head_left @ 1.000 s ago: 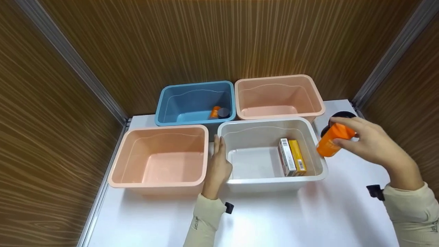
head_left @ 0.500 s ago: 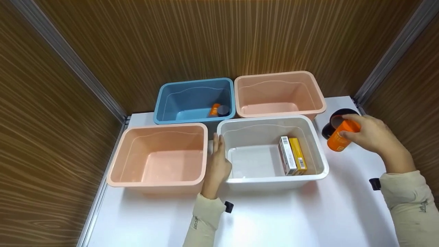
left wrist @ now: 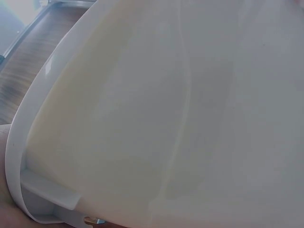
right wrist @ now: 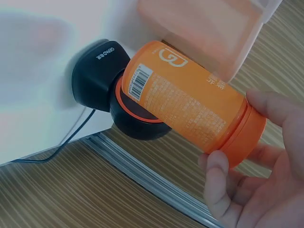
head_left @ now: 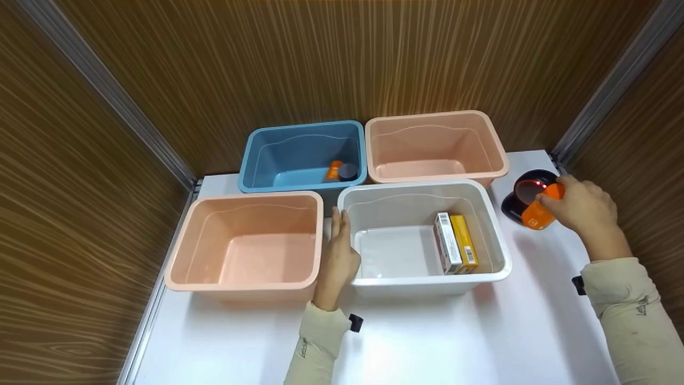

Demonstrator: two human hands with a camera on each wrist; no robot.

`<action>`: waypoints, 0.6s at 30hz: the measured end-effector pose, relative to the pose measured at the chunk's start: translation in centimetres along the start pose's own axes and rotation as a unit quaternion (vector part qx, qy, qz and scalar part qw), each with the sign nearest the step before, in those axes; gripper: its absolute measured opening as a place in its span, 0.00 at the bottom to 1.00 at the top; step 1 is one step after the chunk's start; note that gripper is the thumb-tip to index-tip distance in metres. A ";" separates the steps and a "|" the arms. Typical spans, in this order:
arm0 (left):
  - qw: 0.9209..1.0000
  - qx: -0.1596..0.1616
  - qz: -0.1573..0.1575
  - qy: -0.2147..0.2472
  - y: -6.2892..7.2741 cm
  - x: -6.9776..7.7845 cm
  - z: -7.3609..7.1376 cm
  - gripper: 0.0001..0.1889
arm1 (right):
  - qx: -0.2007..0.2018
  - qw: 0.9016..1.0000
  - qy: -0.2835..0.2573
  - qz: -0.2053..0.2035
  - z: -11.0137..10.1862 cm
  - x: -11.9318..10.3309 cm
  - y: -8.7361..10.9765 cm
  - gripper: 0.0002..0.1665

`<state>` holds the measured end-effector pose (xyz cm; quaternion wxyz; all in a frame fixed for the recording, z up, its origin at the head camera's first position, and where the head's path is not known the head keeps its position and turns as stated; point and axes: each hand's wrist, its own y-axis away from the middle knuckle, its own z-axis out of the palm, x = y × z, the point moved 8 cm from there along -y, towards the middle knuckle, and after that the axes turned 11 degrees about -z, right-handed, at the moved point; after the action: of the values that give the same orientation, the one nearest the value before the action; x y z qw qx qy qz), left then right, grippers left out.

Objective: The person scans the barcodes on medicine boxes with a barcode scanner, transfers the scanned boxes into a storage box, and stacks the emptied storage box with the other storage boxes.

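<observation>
By its orange cap my right hand [head_left: 588, 206] grips an orange bottle [right wrist: 185, 97]. The bottle is tilted in front of the round window of a black barcode scanner [right wrist: 99, 78], and its printed barcode shows in the right wrist view. Red light glows in the scanner window in the head view. My left hand [head_left: 338, 262] rests along the outer left side of a white bin [head_left: 422, 280], its fingers straight against the rim. Inside that bin, a white box [head_left: 448, 243] and a yellow box [head_left: 464, 243] stand side by side at the right.
A peach bin [head_left: 246, 287] stands left of my left hand. Behind are a blue bin [head_left: 299, 131], holding an orange bottle [head_left: 334, 170] and a dark round item [head_left: 348, 171], and another peach bin [head_left: 427, 120]. Wood-grain walls [head_left: 342, 59] enclose the table. The scanner's cable [right wrist: 57, 153] trails off the table.
My right hand has carried the orange bottle right, away from the white bin's edge, in front of the scanner. The scanner's window now shows red light. My left hand has stayed in place.
</observation>
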<state>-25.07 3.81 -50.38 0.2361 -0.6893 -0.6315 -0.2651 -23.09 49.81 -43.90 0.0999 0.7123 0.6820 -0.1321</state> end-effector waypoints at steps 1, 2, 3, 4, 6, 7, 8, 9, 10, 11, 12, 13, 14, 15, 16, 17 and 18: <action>1.000 -0.001 0.000 0.001 0.0 0.0 0.0 0.39 | 0.000 1.000 0.001 0.001 0.1 0.1 -0.1 0.50; 1.000 -0.001 0.000 0.001 0.0 0.0 0.0 0.39 | -0.001 1.000 0.002 0.002 0.1 0.1 -0.1 0.51; 1.000 -0.001 0.001 0.001 0.0 0.0 0.0 0.39 | -0.004 1.000 0.000 0.003 0.2 0.2 -0.2 0.51; 1.000 -0.001 0.001 0.001 -0.1 0.0 0.0 0.39 | -0.006 1.000 -0.001 0.004 0.3 0.2 -0.2 0.52; 1.000 -0.002 0.002 0.001 -0.1 0.0 0.0 0.39 | -0.012 1.000 -0.006 0.004 0.5 0.2 -0.3 0.52; 1.000 -0.003 0.002 0.001 -0.1 0.0 0.0 0.39 | -0.015 1.000 -0.008 0.004 0.5 0.1 -0.3 0.51; 1.000 -0.003 0.001 0.001 -0.1 0.0 0.0 0.39 | -0.017 1.000 -0.011 0.004 0.6 0.1 -0.4 0.51; 1.000 -0.004 0.000 0.003 0.0 0.0 0.0 0.39 | -0.019 1.000 -0.014 0.004 0.7 0.0 -0.4 0.50; 1.000 -0.005 -0.001 0.004 -0.1 -0.1 0.0 0.39 | -0.021 1.000 -0.017 0.003 0.7 0.0 -0.4 0.50; 1.000 -0.006 -0.001 0.006 -0.1 -0.1 0.0 0.39 | -0.023 1.000 -0.019 0.002 0.7 -0.1 -0.5 0.50; 1.000 -0.007 -0.002 0.007 -0.1 -0.1 0.0 0.39 | -0.023 1.000 -0.019 0.001 0.8 -0.1 -0.5 0.49; 1.000 -0.007 -0.002 0.008 -0.1 -0.1 0.0 0.39 | -0.023 1.000 -0.019 0.000 0.8 -0.1 -0.6 0.49; 1.000 -0.007 -0.002 0.010 -0.1 -0.1 0.0 0.39 | -0.023 1.000 -0.019 -0.002 0.8 -0.1 -0.6 0.48; 1.000 -0.007 -0.001 0.011 -0.1 -0.1 0.0 0.39 | -0.023 1.000 -0.020 -0.003 0.8 -0.2 -0.7 0.48; 1.000 -0.005 0.001 0.011 0.0 -0.1 0.0 0.39 | -0.022 1.000 -0.018 -0.006 0.7 -0.2 -0.7 0.48; 1.000 -0.004 0.003 0.012 0.0 -0.1 0.0 0.39 | -0.020 1.000 -0.017 -0.009 0.7 -0.3 -0.8 0.47; 1.000 -0.003 0.004 0.012 0.0 0.0 0.0 0.39 | -0.020 1.000 -0.018 -0.010 0.8 -0.3 -0.9 0.47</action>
<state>-25.04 3.78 -50.39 0.2428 -0.6896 -0.6245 -0.2748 -23.98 49.35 -44.51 0.1248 0.7005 0.6900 -0.1327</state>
